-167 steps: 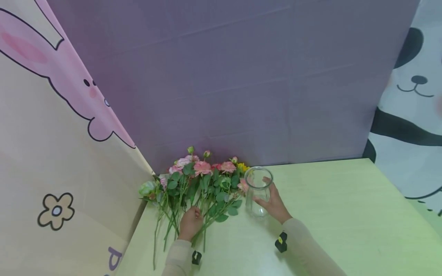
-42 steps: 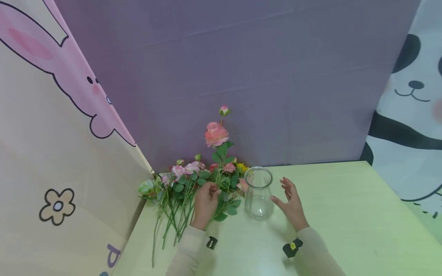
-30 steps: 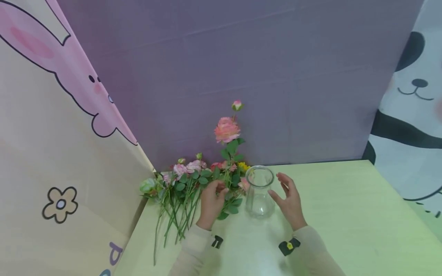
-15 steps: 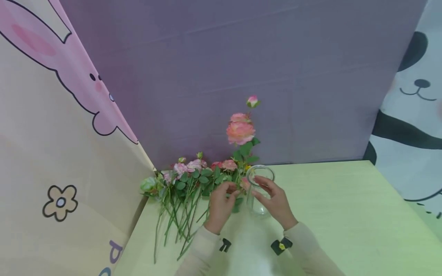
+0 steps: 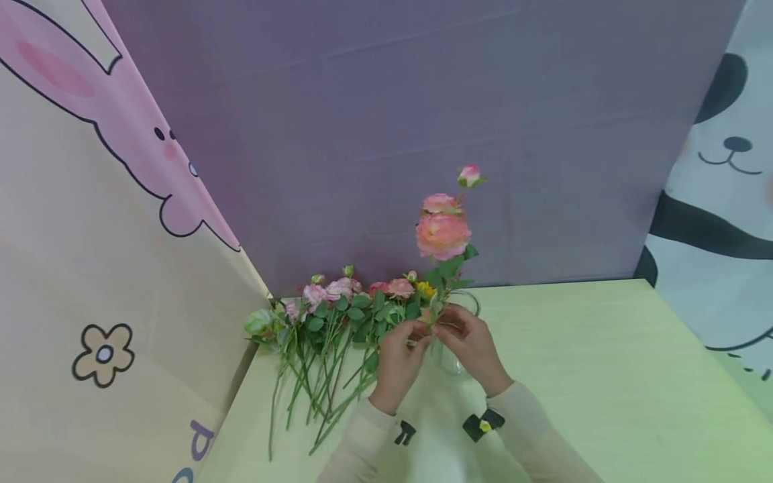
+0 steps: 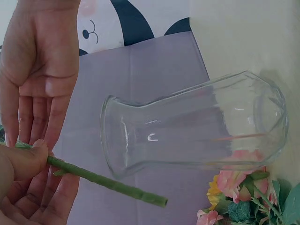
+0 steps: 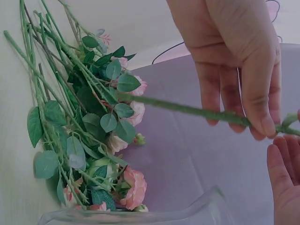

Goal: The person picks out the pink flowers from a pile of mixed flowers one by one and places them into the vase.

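Observation:
A pink rose point(image 5: 443, 235) with a small bud above it stands upright in front of the person. My left hand point(image 5: 398, 359) pinches its green stem point(image 6: 108, 183) between thumb and fingers; the cut lower end sticks out free. From the right, my right hand point(image 5: 477, 349) reaches to the same stem, just above the left hand's grip. Its fingers point(image 6: 56, 115) look fairly straight in the left wrist view, beside the stem rather than clasped on it. Behind the hands is a clear glass vase point(image 6: 187, 131) with nothing inside, partly hidden in the head view.
On the table's left lies a pile of flowers: pink roses point(image 5: 341, 290), a pale green bloom point(image 5: 260, 323), a yellow flower point(image 5: 425, 290) and long stems point(image 5: 302, 382). A purple cloth point(image 5: 386, 134) hangs at the back. Pale tabletop point(image 5: 604, 376) extends to the right.
My right hand has let go of the vase. My left hand has lifted the pink rose from the pile and carried it right, until both hands met at the stem before the vase.

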`<action>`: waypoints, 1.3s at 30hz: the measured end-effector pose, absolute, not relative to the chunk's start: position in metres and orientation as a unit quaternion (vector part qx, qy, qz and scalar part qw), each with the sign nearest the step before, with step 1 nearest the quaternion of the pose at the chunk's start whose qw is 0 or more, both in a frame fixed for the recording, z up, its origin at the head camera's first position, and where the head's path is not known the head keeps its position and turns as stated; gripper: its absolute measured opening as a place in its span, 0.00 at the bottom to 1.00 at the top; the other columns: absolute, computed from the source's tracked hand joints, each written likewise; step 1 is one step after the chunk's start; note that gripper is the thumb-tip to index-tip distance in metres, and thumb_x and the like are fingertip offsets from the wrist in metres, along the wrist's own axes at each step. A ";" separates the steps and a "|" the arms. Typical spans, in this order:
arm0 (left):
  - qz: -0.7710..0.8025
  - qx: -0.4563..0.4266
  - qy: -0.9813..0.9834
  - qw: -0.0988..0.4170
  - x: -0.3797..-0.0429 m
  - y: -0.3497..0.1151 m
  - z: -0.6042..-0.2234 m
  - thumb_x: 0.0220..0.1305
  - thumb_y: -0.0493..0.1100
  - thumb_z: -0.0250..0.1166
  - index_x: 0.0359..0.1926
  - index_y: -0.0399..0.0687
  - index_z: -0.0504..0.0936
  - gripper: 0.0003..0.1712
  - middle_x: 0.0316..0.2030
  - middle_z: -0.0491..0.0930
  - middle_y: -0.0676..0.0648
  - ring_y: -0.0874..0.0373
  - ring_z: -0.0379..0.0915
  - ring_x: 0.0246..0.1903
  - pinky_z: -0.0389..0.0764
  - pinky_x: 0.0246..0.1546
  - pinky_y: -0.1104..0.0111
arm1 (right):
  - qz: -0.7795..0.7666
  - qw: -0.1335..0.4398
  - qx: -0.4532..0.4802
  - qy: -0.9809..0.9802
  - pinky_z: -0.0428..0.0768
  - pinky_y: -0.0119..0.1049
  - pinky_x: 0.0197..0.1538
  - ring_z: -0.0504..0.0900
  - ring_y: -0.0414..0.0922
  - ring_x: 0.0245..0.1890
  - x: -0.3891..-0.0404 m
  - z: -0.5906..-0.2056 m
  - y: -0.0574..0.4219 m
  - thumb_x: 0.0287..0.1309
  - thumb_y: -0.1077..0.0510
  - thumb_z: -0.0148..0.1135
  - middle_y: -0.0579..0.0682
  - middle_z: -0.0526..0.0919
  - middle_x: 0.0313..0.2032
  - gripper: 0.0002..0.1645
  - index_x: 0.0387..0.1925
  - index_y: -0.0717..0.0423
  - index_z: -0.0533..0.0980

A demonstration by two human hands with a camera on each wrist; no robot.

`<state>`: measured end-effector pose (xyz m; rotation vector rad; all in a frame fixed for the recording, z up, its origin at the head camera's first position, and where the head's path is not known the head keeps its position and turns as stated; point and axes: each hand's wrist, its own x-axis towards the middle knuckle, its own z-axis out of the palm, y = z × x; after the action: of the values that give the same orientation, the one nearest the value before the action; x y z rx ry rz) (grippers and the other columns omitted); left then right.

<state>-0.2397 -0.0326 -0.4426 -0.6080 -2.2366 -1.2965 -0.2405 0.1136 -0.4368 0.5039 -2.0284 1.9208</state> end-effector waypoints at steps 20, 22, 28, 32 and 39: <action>-0.498 -0.212 -0.808 0.231 -0.239 -0.021 -0.437 0.55 0.33 0.68 0.36 0.43 0.81 0.07 0.30 0.82 0.47 0.61 0.79 0.29 0.79 0.28 0.77 | 0.679 0.178 0.129 -0.701 0.81 0.27 0.40 0.81 0.36 0.38 -0.233 -0.414 0.110 0.52 0.72 0.63 0.68 0.81 0.41 0.16 0.45 0.71 0.75; -0.501 -0.214 -0.805 0.234 -0.239 -0.020 -0.438 0.55 0.32 0.68 0.35 0.42 0.81 0.07 0.30 0.82 0.46 0.60 0.79 0.28 0.79 0.27 0.77 | 0.677 0.181 0.127 -0.702 0.81 0.27 0.39 0.81 0.38 0.38 -0.237 -0.419 0.112 0.52 0.72 0.64 0.66 0.81 0.41 0.16 0.45 0.70 0.75; -0.513 -0.215 -0.795 0.242 -0.240 -0.018 -0.437 0.54 0.33 0.68 0.33 0.40 0.80 0.05 0.30 0.82 0.46 0.57 0.80 0.28 0.79 0.26 0.77 | 0.659 0.193 0.115 -0.718 0.81 0.27 0.36 0.81 0.37 0.34 -0.243 -0.419 0.115 0.52 0.68 0.66 0.62 0.82 0.36 0.12 0.40 0.68 0.77; -0.523 -0.220 -0.787 0.243 -0.241 -0.018 -0.434 0.54 0.34 0.69 0.32 0.40 0.80 0.05 0.30 0.82 0.45 0.56 0.80 0.28 0.80 0.25 0.77 | 0.654 0.191 0.113 -0.724 0.80 0.25 0.34 0.79 0.34 0.31 -0.243 -0.413 0.116 0.51 0.69 0.66 0.62 0.82 0.35 0.11 0.37 0.69 0.77; -0.533 -0.225 -0.783 0.227 -0.241 -0.019 -0.432 0.54 0.33 0.68 0.33 0.38 0.80 0.06 0.34 0.82 0.44 0.54 0.81 0.29 0.80 0.26 0.77 | 0.642 0.187 0.125 -0.733 0.78 0.24 0.32 0.78 0.33 0.30 -0.230 -0.390 0.114 0.52 0.71 0.64 0.66 0.82 0.35 0.11 0.39 0.73 0.77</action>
<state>-0.2413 -0.0190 -0.4320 -0.6189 -2.1581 -1.4684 -0.2299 0.1137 -0.3898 0.3512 -2.0647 1.8061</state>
